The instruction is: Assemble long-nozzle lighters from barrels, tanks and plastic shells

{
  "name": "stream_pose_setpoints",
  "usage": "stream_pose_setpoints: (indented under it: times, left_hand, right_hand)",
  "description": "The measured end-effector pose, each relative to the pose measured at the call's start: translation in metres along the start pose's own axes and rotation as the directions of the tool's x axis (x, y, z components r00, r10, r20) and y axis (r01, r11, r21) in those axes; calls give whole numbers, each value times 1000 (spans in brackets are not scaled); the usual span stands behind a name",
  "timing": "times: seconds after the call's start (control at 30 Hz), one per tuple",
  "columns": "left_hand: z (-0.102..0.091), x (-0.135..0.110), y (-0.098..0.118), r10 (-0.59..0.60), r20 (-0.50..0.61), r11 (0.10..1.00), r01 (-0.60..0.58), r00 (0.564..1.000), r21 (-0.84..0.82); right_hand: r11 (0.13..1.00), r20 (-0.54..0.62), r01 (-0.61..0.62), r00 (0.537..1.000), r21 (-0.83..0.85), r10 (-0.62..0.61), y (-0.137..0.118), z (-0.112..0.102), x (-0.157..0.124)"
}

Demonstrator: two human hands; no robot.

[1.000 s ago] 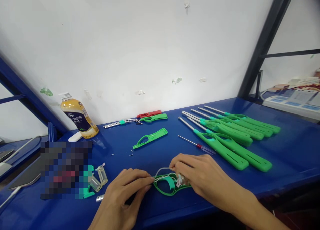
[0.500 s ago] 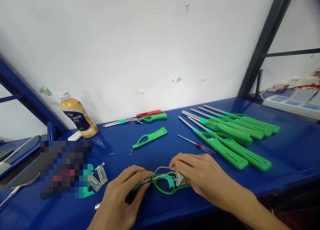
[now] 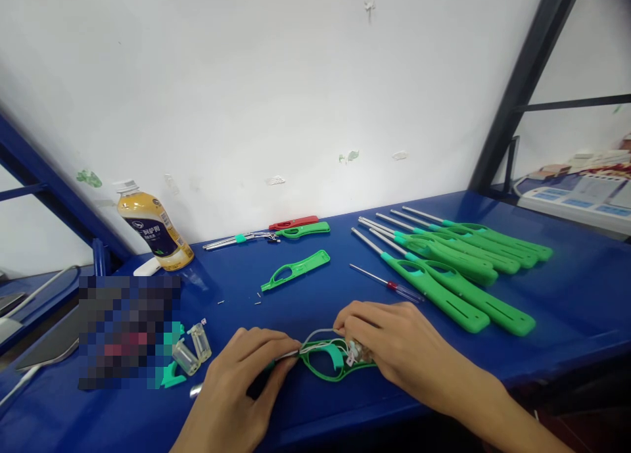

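Note:
An open green lighter shell (image 3: 329, 365) lies on the blue bench (image 3: 305, 308) near its front edge, with a white wire (image 3: 320, 334) looping over it. My left hand (image 3: 241, 387) pinches the thin metal tube at the shell's left end. My right hand (image 3: 389, 344) is closed over the shell's right end, fingertips on a small clear part there. Several finished green long-nosed lighters (image 3: 444, 269) lie in a row at the right.
A loose green shell half (image 3: 296, 271), a red-handled screwdriver (image 3: 387, 284), a partly built lighter (image 3: 269, 235) and a juice bottle (image 3: 152, 228) stand farther back. Clear fuel tanks (image 3: 192, 351) lie at the left beside a blurred patch. Tiny screws (image 3: 257, 300) dot the bench.
My left hand's fingers have closed on the metal tube and shifted a little toward the shell. My right hand has stayed in place.

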State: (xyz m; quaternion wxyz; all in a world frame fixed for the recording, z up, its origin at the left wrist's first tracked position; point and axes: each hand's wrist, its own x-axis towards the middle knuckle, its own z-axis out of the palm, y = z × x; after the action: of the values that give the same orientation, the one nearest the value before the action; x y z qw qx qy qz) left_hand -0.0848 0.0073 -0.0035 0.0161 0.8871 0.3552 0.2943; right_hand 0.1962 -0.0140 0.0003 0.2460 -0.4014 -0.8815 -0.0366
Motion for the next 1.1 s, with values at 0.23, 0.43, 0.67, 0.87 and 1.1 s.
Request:
stream_pose_setpoints:
  times: [0.23,0.43,0.67,0.87,1.1]
  left_hand:
    - [-1,3,0,12,-16,1000,-12,1000,3]
    - [2,-1,-5,-10,28,1000,9,1000,22]
    - [1,0,-1,6,57,1000,-5,998,-27]
    - [-3,1,2,17,50,997,-14,999,-71]
    - [1,0,0,12,81,998,-7,997,-58]
  right_hand:
    - [1000,0,-5,1000,2,5,0,0,1]
    - [1000,14,-11,1000,6,11,0,0,0]
    - [1000,24,-20,1000,6,19,0,0,0]
    - [1000,19,-17,1000,4,17,0,0,0]
    - [1000,14,-11,1000,7,11,-1,-1,-1]
